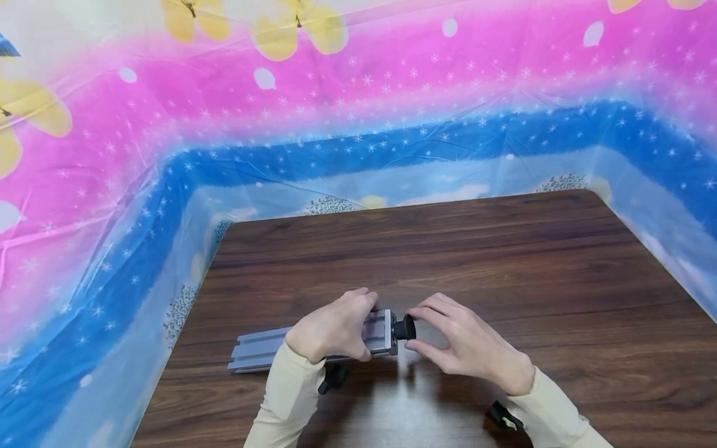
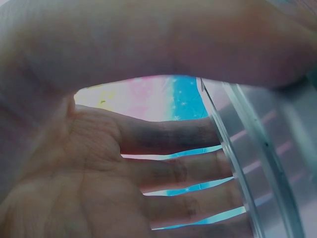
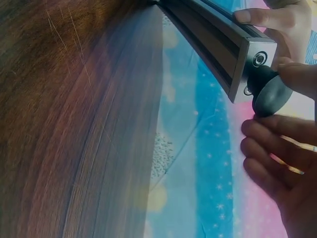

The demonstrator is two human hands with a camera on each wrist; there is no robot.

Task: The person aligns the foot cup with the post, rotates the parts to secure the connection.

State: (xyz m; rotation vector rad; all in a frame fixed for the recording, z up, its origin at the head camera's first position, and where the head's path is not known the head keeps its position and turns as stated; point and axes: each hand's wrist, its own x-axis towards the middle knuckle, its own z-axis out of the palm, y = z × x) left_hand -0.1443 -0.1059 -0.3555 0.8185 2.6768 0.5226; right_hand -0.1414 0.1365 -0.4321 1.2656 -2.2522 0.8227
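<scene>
A grooved grey aluminium profile (image 1: 260,350) lies lengthwise, left to right, near the middle of the table. My left hand (image 1: 338,325) grips it from above close to its right end, thumb on the near side and fingers over the far side. In the left wrist view, its fingers reach the long grooved edge of the profile (image 2: 262,144). A metal end plate (image 3: 243,74) with visible screw heads caps the right end. From that plate sticks out a black round knob (image 3: 272,96). My right hand (image 1: 470,339) pinches the knob's rim between thumb and fingertips.
The dark wood-grain table (image 1: 448,249) stretches behind and to both sides. A pink and blue patterned cloth (image 1: 364,118) hangs along its back and sides. Black wrist devices (image 1: 333,378) sit under both forearms.
</scene>
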